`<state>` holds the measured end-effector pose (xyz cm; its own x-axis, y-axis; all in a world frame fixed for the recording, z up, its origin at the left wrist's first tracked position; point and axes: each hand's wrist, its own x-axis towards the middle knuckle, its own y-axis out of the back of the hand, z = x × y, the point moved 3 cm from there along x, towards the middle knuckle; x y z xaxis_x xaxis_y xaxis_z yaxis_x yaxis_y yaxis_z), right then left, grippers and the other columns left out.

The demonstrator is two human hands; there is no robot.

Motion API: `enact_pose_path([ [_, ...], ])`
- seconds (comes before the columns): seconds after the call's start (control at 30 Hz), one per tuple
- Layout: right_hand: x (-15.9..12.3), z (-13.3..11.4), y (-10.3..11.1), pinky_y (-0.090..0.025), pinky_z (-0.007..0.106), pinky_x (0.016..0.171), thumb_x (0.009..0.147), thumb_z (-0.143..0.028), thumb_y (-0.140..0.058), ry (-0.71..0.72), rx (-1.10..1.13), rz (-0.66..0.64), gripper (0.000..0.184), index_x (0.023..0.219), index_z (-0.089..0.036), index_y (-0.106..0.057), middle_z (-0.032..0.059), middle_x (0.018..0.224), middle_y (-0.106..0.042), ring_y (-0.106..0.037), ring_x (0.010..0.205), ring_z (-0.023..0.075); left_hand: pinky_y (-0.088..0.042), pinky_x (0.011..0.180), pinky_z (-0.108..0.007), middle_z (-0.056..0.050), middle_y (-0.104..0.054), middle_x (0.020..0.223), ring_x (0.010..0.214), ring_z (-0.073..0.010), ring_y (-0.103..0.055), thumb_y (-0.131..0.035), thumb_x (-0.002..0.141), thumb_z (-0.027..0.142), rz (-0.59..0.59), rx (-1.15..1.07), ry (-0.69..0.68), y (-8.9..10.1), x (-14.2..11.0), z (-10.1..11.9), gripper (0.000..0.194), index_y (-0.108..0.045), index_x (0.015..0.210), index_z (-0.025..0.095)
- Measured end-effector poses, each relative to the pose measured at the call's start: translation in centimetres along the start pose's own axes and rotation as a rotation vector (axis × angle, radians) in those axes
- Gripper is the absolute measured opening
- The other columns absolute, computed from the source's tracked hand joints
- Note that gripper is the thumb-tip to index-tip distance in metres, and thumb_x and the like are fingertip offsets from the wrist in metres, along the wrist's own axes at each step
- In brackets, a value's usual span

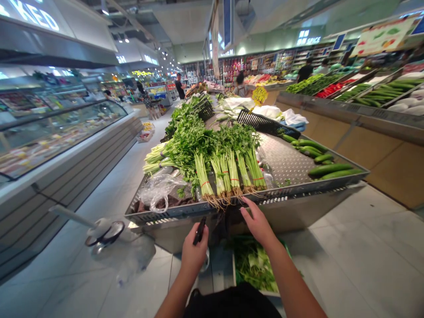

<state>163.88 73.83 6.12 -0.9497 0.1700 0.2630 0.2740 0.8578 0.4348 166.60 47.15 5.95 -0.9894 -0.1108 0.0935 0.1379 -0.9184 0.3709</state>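
My left hand point(194, 251) holds a black phone point(199, 230) upright in its fingers, just below the front rim of a metal produce display point(212, 207). My right hand point(256, 223) is open, with its fingertips at that rim, close to the roots of tied bunches of leafy green stalks point(225, 174). A crumpled clear plastic bag point(160, 192) lies to the left of the bunches. Cucumbers point(326, 170) lie on the display's dimpled steel surface at the right. A crate of greens point(253, 265) sits on the floor beneath my hands.
A refrigerated glass counter point(59, 132) runs along the left of the tiled aisle. A black plastic rack point(265, 123) lies on the display. Another vegetable stand point(364, 97) stands at the right. Several people stand farther back among the shelves, including a person in a dark shirt point(179, 86).
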Motion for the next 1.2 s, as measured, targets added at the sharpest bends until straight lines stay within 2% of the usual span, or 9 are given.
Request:
enact_pose_path([
  [0.13, -0.1, -0.2, -0.3, -0.039, 0.054, 0.123, 0.097, -0.055, -0.052, -0.009, 0.01, 0.0, 0.056, 0.143, -0.026, -0.06, 0.0114, 0.148, -0.062, -0.056, 0.14, 0.0304, -0.049, 0.068, -0.027, 0.0, -0.069, 0.076, 0.072, -0.0211, -0.065, -0.062, 0.092, 0.058, -0.035, 0.057, -0.01, 0.1, -0.1, -0.7, 0.038, -0.073, 0.093, 0.022],
  [0.37, 0.0, -1.4, -0.5, -0.045, 0.054, 0.118, 0.096, -0.054, -0.056, 0.034, 0.039, 0.046, 0.051, 0.137, -0.025, -0.064, 0.0119, 0.138, -0.069, -0.063, 0.131, 0.0312, -0.049, 0.073, -0.027, -0.001, -0.074, 0.084, 0.078, -0.0216, -0.067, -0.06, 0.095, 0.047, -0.19, 0.002, -0.124, -2.7, -1.2, 2.5, 0.026, -0.072, 0.094, 0.025],
  [0.5, 0.0, -1.5, -0.4, -0.047, 0.053, 0.116, 0.097, -0.053, -0.056, 0.043, 0.073, 0.066, 0.049, 0.136, -0.025, -0.064, 0.0117, 0.137, -0.071, -0.064, 0.13, 0.0308, -0.048, 0.071, -0.027, -0.001, -0.07, 0.077, 0.075, -0.0211, -0.065, -0.059, 0.095, 0.051, -0.138, -0.014, -0.089, -1.8, -0.6, 2.3, 0.031, -0.071, 0.086, 0.023],
  [0.7, 0.0, -1.1, -0.7, -0.048, 0.054, 0.115, 0.096, -0.054, -0.057, 0.02, 0.107, 0.056, 0.051, 0.136, -0.023, -0.064, 0.0132, 0.137, -0.071, -0.064, 0.131, 0.0318, -0.051, 0.075, -0.027, -0.003, -0.071, 0.084, 0.082, -0.0228, -0.066, -0.065, 0.088, 0.058, 0.006, -0.072, 0.03, 1.3, 0.8, -0.2, 0.04, -0.072, 0.099, 0.02],
  [0.8, 0.2, -1.1, -1.0, -0.048, 0.054, 0.115, 0.096, -0.054, -0.057, 0.014, 0.122, 0.057, 0.051, 0.135, -0.023, -0.064, 0.0134, 0.137, -0.07, -0.064, 0.131, 0.0319, -0.05, 0.073, -0.028, -0.002, -0.072, 0.08, 0.08, -0.0234, -0.067, -0.066, 0.087, 0.056, -0.019, -0.04, 0.033, 0.9, 0.7, -0.1, 0.037, -0.074, 0.093, 0.02],
  [0.9, 0.3, -1.2, -1.2, -0.048, 0.055, 0.114, 0.097, -0.055, -0.056, 0.006, 0.153, 0.066, 0.051, 0.136, -0.023, -0.064, 0.0139, 0.138, -0.07, -0.064, 0.131, 0.0319, -0.049, 0.069, -0.028, -0.001, -0.072, 0.075, 0.074, -0.0221, -0.066, -0.067, 0.088, 0.051, -0.092, -0.035, 0.001, -0.9, 0.1, 1.1, 0.031, -0.076, 0.086, 0.021],
  [1.03, 0.1, -1.3, -1.5, -0.049, 0.055, 0.113, 0.097, -0.056, -0.054, -0.006, 0.193, 0.075, 0.052, 0.136, -0.022, -0.063, 0.0154, 0.138, -0.07, -0.064, 0.131, 0.0325, -0.049, 0.069, -0.026, -0.001, -0.073, 0.078, 0.073, -0.0206, -0.067, -0.065, 0.089, 0.048, -0.196, -0.045, -0.052, -2.5, -0.5, 2.4, 0.027, -0.075, 0.091, 0.023],
  [1.1, -0.1, -1.2, -1.5, -0.049, 0.055, 0.113, 0.097, -0.056, -0.054, -0.009, 0.203, 0.068, 0.053, 0.136, -0.022, -0.063, 0.0157, 0.138, -0.07, -0.064, 0.131, 0.0325, -0.049, 0.071, -0.026, -0.001, -0.074, 0.079, 0.075, -0.0209, -0.067, -0.065, 0.089, 0.05, -0.168, -0.021, -0.03, -2.1, -0.4, 2.1, 0.029, -0.074, 0.092, 0.023],
  [1.2, -0.4, -0.8, -1.5, -0.049, 0.055, 0.113, 0.097, -0.057, -0.054, -0.025, 0.223, 0.064, 0.053, 0.136, -0.022, -0.063, 0.016, 0.137, -0.07, -0.064, 0.13, 0.0327, -0.05, 0.073, -0.027, -0.002, -0.074, 0.081, 0.081, -0.0235, -0.069, -0.064, 0.088, 0.057, -0.047, 0.028, 0.039, -0.1, 0.4, 0.6, 0.037, -0.074, 0.093, 0.022],
])
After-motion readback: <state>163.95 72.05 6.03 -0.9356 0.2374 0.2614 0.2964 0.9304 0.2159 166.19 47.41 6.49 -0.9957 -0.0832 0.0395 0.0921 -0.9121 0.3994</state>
